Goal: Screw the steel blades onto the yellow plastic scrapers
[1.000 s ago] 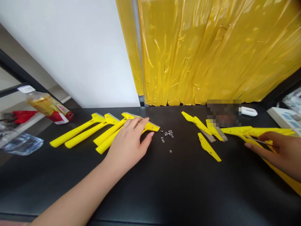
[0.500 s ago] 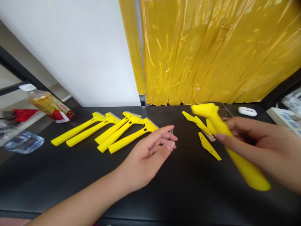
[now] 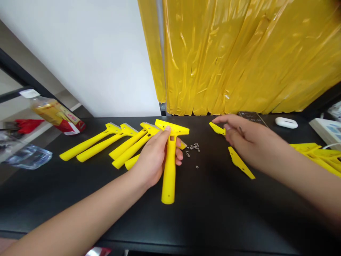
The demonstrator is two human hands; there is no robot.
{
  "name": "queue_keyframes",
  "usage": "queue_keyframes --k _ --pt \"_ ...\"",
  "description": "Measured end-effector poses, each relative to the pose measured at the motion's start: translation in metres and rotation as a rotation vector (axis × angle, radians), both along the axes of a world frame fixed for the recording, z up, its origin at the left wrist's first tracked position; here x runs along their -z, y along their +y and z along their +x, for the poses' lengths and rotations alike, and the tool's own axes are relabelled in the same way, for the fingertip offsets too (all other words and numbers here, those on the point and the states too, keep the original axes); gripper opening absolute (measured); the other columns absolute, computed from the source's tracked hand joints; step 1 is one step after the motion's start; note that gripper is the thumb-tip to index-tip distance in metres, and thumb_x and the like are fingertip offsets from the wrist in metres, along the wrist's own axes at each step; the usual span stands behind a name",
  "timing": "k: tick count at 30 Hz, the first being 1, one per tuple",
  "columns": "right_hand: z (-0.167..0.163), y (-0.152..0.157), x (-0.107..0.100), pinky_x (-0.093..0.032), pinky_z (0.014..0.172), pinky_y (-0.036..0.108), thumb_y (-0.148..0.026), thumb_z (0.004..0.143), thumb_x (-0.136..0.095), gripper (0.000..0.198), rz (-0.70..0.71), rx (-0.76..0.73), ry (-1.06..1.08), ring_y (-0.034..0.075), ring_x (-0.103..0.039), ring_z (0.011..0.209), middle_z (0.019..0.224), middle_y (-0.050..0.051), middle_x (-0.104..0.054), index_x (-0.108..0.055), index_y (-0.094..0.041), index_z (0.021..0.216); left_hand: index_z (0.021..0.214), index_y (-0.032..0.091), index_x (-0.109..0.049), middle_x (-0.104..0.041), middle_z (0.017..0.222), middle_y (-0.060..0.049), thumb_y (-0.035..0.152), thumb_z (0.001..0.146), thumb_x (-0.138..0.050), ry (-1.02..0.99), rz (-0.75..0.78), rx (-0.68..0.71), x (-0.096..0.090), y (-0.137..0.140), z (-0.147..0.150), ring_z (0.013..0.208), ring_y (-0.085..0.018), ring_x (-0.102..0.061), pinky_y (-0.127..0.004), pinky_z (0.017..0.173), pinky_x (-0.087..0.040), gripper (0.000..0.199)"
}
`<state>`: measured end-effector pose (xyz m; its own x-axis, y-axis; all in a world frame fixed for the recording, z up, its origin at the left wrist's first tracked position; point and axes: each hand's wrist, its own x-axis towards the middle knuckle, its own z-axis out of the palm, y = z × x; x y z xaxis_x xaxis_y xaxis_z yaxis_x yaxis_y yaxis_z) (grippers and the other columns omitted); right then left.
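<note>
My left hand (image 3: 157, 153) grips a yellow scraper handle (image 3: 169, 170) upright, thumb pressed just below its wide head. No blade shows on this head. Over the small yellow clamp plates my right hand (image 3: 242, 137) reaches with its index finger stretched out and thumb apart. One clamp plate (image 3: 217, 128) lies at its fingertips; whatever is under the palm is hidden. Nearer to me rests another clamp plate (image 3: 241, 163). Small screws and nuts (image 3: 195, 146) are scattered between my hands. Several yellow scrapers with blades (image 3: 92, 143) lie in a row at left, partly behind my left hand.
A drink bottle (image 3: 57, 112) and a clear plastic bag (image 3: 29, 158) are at the left of the black table (image 3: 213, 220). Toward the right are a phone (image 3: 253, 117), a white earphone case (image 3: 286, 122), more yellow handles (image 3: 317, 153) and a white box (image 3: 326, 131).
The yellow scraper handle has passed from my right hand to my left hand. My right hand has moved left, over the clamp plates.
</note>
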<state>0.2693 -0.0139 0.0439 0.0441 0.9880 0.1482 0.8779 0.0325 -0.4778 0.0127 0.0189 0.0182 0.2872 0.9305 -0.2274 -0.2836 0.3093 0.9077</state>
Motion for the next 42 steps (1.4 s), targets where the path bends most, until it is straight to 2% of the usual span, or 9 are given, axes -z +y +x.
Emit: queue_keyframes --k 5,10,12,16,21,25,33,37,42 --pt "0.063 0.025 -0.002 -0.054 0.100 0.054 -0.037 0.103 -0.045 0.040 -0.175 0.177 -0.255 0.040 -0.072 0.122 0.134 0.008 -0.077 -0.076 -0.033 0.127 0.093 0.015 -0.068 -0.069 0.077 -0.005 0.047 0.110 -0.053 0.130 -0.183 0.059 0.010 0.015 -0.006 0.053 -0.012 -0.060 -0.022 0.045 -0.046 0.040" --pt "0.064 0.028 0.006 -0.055 0.076 0.049 -0.057 0.102 -0.051 0.038 -0.264 0.087 -0.307 0.035 -0.075 0.083 0.090 0.008 -0.081 -0.080 -0.032 0.107 0.107 0.014 -0.071 -0.078 0.109 -0.014 0.044 0.108 -0.058 0.145 -0.144 -0.007 0.010 0.024 -0.006 0.081 -0.019 -0.077 -0.021 0.046 -0.048 0.033" --pt "0.050 0.023 0.013 -0.057 0.076 0.044 -0.060 0.105 -0.045 0.043 -0.269 -0.013 -0.299 0.031 -0.076 0.083 0.092 0.004 -0.082 -0.079 -0.036 0.115 0.108 0.015 -0.070 -0.078 0.112 -0.014 0.047 0.106 -0.062 0.140 -0.121 -0.044 0.011 0.025 -0.007 0.090 -0.023 -0.079 -0.021 0.047 -0.051 0.033" --pt "0.043 0.017 0.023 -0.053 0.110 0.044 -0.040 0.103 -0.046 0.044 -0.242 -0.088 -0.347 0.028 -0.073 0.125 0.138 -0.003 -0.078 -0.074 -0.042 0.136 0.109 0.015 -0.071 -0.079 0.114 -0.016 0.049 0.104 -0.066 0.119 -0.080 -0.076 0.014 0.025 -0.009 0.104 -0.028 -0.080 -0.030 0.068 -0.066 0.034" --pt "0.089 0.026 0.024 -0.055 0.103 0.052 -0.046 0.102 -0.046 0.047 -0.233 0.074 -0.454 0.037 -0.076 0.116 0.130 0.009 -0.081 -0.077 -0.033 0.135 0.110 0.014 -0.074 -0.081 0.117 -0.020 0.049 0.105 -0.066 0.115 -0.032 -0.055 0.020 0.024 -0.008 0.112 -0.029 -0.079 -0.038 0.089 -0.068 0.037" --pt "0.112 0.035 0.028 -0.055 0.092 0.050 -0.047 0.099 -0.054 0.040 -0.297 0.093 -0.480 0.039 -0.077 0.108 0.121 0.010 -0.083 -0.084 -0.035 0.123 0.110 0.012 -0.074 -0.081 0.115 -0.020 0.046 0.106 -0.063 0.121 -0.035 -0.027 0.021 0.022 -0.006 0.106 -0.030 -0.081 -0.039 0.087 -0.068 0.036" --pt "0.102 0.040 0.031 -0.055 0.092 0.040 -0.046 0.104 -0.050 0.040 -0.390 -0.009 -0.441 0.031 -0.075 0.115 0.128 0.001 -0.082 -0.080 -0.043 0.130 0.107 0.013 -0.073 -0.080 0.104 -0.015 0.047 0.105 -0.064 0.140 -0.001 0.006 0.020 0.018 -0.004 0.090 -0.024 -0.080 -0.034 0.080 -0.066 0.035" --pt "0.108 0.040 0.029 -0.054 0.088 0.049 -0.056 0.104 -0.052 0.044 -0.360 0.144 -0.526 0.034 -0.074 0.101 0.113 0.014 -0.080 -0.082 -0.026 0.115 0.091 0.015 -0.069 -0.074 0.087 -0.009 0.055 0.102 -0.067 0.152 0.001 0.039 0.018 0.016 -0.006 0.075 -0.020 -0.074 -0.029 0.065 -0.062 0.041" --pt "0.105 0.028 0.043 -0.054 0.085 0.041 -0.052 0.097 -0.071 0.033 -0.306 0.127 -0.493 0.020 -0.067 0.082 0.091 0.004 -0.074 -0.074 -0.019 0.092 0.077 0.019 -0.061 -0.061 0.068 -0.002 0.063 0.100 -0.062 0.214 0.003 0.123 0.014 0.010 -0.006 0.055 -0.014 -0.062 -0.023 0.049 -0.050 0.050"
